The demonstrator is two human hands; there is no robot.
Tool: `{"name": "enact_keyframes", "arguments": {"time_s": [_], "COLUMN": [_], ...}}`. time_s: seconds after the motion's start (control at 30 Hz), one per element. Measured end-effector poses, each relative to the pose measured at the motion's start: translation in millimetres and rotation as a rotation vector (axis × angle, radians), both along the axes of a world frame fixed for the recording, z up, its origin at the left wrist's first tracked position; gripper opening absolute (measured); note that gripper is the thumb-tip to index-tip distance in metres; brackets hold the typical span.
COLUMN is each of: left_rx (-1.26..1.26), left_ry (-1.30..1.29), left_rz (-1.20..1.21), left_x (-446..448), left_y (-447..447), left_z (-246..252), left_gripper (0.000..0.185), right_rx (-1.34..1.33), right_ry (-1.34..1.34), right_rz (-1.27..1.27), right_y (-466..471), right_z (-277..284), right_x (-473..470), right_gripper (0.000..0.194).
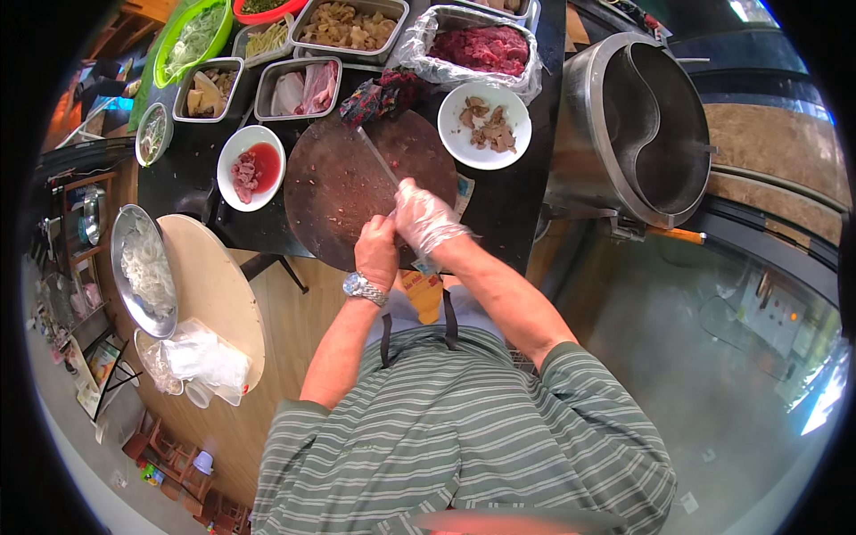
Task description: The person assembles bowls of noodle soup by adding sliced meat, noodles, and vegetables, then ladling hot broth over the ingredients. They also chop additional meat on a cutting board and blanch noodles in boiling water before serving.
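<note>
My right hand [428, 214], in a clear plastic glove, grips a knife [378, 155] whose long narrow blade shows nearly edge-on and slants up to the left. Against it is my left hand [378, 247], bare and wearing a metal wristwatch [361, 287]; its fingers are curled, and what lies inside them is hidden. Both hands are over the near edge of a round brown chopping board [334, 194] dotted with small scraps. A dark patterned cloth [374, 100] lies at the board's far edge. To the left is a white bowl [225, 175] with raw meat in red liquid; to the right, a white bowl [485, 157] with sliced brown meat.
Metal trays [264, 117] of meat and other food line the far side, beside a plastic-lined tray of red meat [481, 50] and a green basket [160, 60]. A large divided metal pot [595, 134] stands right. At left, a round board [221, 287] bears a metal bowl [118, 267] and plastic bags [207, 361].
</note>
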State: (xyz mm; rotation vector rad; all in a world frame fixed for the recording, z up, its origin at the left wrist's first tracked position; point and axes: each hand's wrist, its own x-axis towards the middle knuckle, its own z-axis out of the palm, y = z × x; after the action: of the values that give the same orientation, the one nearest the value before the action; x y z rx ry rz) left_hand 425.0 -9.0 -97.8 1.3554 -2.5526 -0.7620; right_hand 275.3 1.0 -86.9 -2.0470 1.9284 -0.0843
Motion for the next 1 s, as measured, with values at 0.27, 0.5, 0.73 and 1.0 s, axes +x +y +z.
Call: {"name": "enact_keyframes", "arguments": {"time_s": [0.27,0.5,0.73,1.0], "left_rx": [-0.021,0.029,-0.019,0.07], "left_ry": [0.079,0.075,0.107,0.1], "left_rz": [0.005,0.013,0.004,0.097], "left_x": [1,6,4,7], "left_y": [-3,-6,-1,-7], "left_z": [-3,-5,-3,-3], "left_gripper": [0.018,0.027,0.034,0.028], "right_rx": [0.467,-0.134,0.493,0.018], "right_ry": [-0.499,-0.338,-0.416,-0.51], "right_rz": [-0.43,-0.283,-0.222,-0.168], "right_y": [116,-9,114,27], "right_z": [50,-10,43,-14], "right_x": [-15,1,-26,10], "right_gripper": [0.031,0.021,0.026,0.016]}}
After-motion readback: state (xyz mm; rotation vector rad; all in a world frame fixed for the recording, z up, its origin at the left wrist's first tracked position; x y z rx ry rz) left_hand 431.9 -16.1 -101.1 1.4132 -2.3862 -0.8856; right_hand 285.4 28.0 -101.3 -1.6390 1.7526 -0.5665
